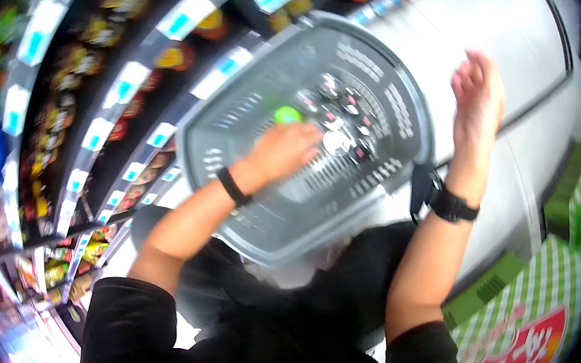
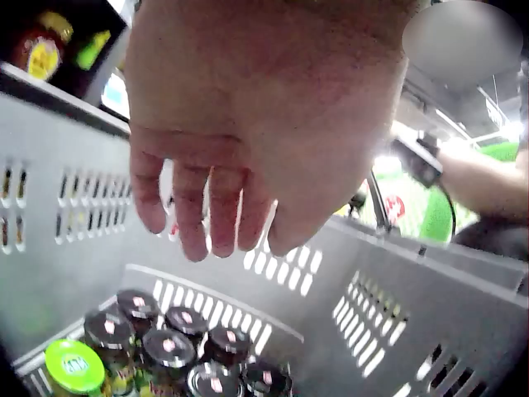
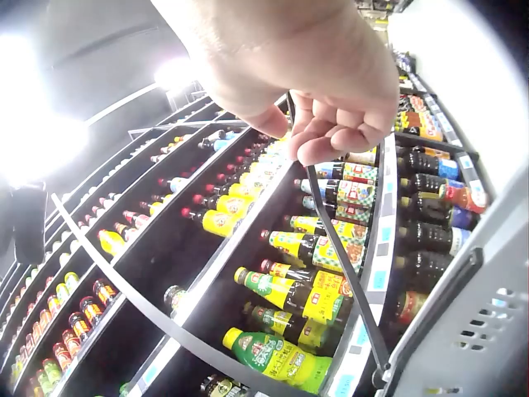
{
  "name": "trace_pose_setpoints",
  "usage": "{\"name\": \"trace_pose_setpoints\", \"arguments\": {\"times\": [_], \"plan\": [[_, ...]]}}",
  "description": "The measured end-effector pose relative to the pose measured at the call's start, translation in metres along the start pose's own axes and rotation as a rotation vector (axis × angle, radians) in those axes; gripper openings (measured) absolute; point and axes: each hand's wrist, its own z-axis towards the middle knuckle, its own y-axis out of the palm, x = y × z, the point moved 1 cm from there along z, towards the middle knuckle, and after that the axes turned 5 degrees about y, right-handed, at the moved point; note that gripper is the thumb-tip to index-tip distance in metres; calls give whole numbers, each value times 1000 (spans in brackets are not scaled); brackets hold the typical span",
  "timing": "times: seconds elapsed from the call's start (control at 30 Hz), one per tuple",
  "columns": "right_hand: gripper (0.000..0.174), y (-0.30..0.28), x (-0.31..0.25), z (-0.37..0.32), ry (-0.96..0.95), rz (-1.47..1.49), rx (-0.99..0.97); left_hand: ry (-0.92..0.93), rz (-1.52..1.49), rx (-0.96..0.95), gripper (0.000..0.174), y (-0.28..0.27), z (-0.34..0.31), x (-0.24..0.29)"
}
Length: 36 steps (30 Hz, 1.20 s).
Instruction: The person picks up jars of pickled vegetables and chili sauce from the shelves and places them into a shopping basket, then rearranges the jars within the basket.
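Over the grey shopping basket hovers my left hand, its fingers extended and holding nothing. Below it, in the left wrist view, several dark-lidded jars stand grouped on the basket floor. One jar with a bright green lid is beside them. My right hand is raised outside the basket, on its right. In the right wrist view its fingers hang loosely curled and overlap the thin black basket handle; the head view shows that handle passing behind the wrist.
Shelves with price tags run along the left, stocked with bottles and jars. Bottles with yellow and green labels line one shelf. Green checkered boxes stand at the right. Pale floor tiles lie beyond the basket.
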Motion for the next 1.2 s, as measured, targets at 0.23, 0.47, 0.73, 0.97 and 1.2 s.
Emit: {"name": "trace_pose_setpoints", "arguments": {"times": [0.23, 0.47, 0.73, 0.97, 1.2], "plan": [[27, 45, 11, -9, 9, -31, -84, -110, 153, 892, 19, -232, -95, 10], [23, 59, 38, -12, -15, -168, -166, -393, 720, 982, 40, -454, -151, -11], [19, 70, 34, -27, -28, -176, -174, -962, 824, 556, 61, -543, -194, -59], [17, 68, 46, -24, -60, -218, -247, -924, 620, 646, 63, -520, -237, -57], [17, 65, 49, -26, -72, -259, -259, -767, 411, 681, 86, -532, -252, -94]]}}
